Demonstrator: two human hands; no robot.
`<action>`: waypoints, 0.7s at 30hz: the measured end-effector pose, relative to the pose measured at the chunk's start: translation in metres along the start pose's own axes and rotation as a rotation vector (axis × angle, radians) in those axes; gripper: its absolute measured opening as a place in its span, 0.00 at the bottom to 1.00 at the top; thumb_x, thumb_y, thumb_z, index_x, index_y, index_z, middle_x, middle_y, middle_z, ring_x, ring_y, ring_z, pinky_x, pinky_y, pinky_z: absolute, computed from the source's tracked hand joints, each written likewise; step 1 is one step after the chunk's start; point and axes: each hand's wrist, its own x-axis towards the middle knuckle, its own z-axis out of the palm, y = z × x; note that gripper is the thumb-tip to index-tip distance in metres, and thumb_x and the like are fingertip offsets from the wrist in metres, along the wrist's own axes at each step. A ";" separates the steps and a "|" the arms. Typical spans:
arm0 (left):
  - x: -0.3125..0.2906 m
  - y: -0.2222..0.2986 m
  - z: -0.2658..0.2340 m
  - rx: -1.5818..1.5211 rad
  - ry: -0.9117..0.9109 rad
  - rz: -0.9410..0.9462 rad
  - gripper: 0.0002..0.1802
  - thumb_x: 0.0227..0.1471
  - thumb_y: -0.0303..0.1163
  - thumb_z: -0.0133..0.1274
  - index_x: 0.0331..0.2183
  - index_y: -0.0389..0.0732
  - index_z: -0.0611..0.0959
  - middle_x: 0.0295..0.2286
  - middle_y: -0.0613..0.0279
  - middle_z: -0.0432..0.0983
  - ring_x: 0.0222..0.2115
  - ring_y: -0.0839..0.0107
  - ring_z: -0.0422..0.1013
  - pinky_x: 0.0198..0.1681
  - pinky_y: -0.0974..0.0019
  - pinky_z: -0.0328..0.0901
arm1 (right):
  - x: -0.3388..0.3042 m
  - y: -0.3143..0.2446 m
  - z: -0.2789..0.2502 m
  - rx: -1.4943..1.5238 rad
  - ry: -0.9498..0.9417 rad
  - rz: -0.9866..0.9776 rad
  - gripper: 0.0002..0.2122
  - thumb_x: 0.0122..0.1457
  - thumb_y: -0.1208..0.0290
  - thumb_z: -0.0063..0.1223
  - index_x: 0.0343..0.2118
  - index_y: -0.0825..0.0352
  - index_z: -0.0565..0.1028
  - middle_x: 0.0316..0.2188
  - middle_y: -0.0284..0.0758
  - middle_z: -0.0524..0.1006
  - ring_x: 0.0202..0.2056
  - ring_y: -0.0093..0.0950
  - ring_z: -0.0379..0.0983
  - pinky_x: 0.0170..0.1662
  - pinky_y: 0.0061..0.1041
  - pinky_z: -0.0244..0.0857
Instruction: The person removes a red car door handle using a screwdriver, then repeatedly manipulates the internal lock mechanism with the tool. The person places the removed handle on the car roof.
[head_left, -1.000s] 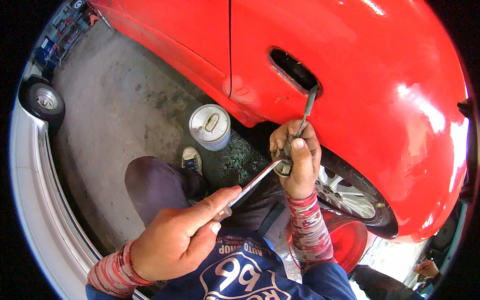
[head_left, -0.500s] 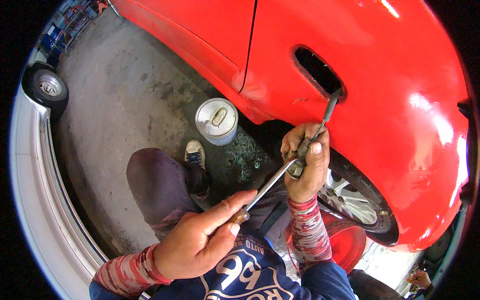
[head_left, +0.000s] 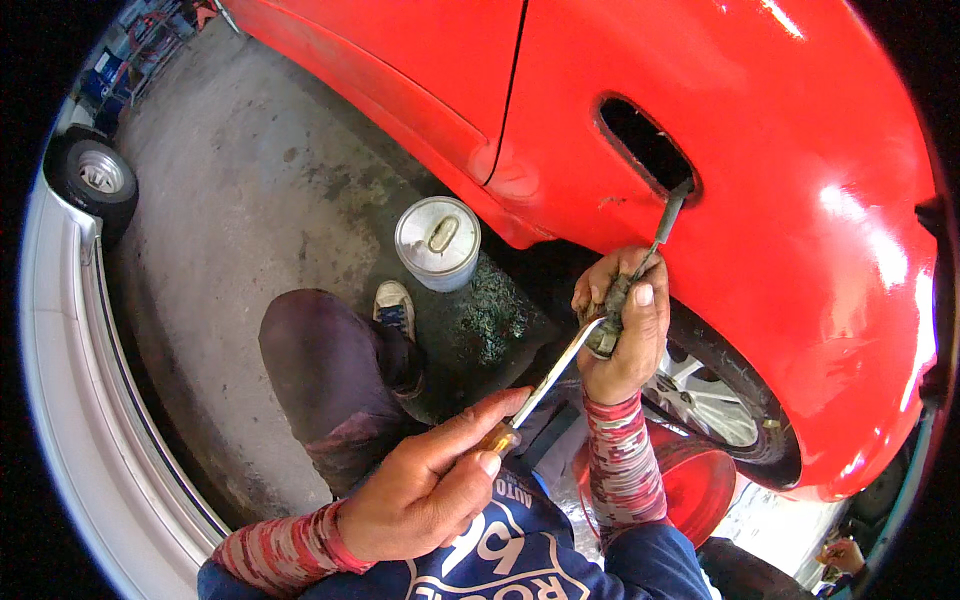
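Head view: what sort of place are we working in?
Probably a car repair shop: a red car has an oval hole in its side panel, the left hand grips an amber-handled hand tool, and a lidded can stands on the stained concrete floor.

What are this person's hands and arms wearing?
The left hand and right hand are bare, without gloves. Snug, blocky camouflage-patterned arm sleeves in red, grey and whitish tones cover both forearms to the wrists; navy-blue shirt sleeves show above them.
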 end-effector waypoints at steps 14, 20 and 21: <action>-0.004 0.018 -0.017 0.551 0.056 0.144 0.29 0.64 0.25 0.45 0.65 0.33 0.65 0.40 0.61 0.76 0.35 0.80 0.67 0.43 0.74 0.65 | 0.002 -0.007 0.000 0.046 -0.010 0.045 0.17 0.69 0.54 0.42 0.40 0.67 0.66 0.27 0.34 0.65 0.27 0.25 0.62 0.31 0.26 0.62; -0.002 0.025 -0.001 0.647 0.110 0.230 0.30 0.62 0.21 0.45 0.66 0.35 0.65 0.34 0.60 0.75 0.28 0.80 0.67 0.34 0.73 0.65 | -0.001 0.000 0.000 0.064 0.018 0.024 0.19 0.71 0.53 0.40 0.41 0.68 0.66 0.26 0.35 0.67 0.27 0.25 0.64 0.32 0.26 0.62; -0.001 0.026 0.001 0.689 0.111 0.258 0.31 0.63 0.21 0.45 0.66 0.36 0.65 0.32 0.62 0.75 0.26 0.82 0.65 0.31 0.73 0.65 | -0.002 0.003 0.000 0.069 0.030 0.010 0.19 0.71 0.53 0.40 0.41 0.68 0.66 0.27 0.36 0.67 0.27 0.25 0.64 0.32 0.26 0.62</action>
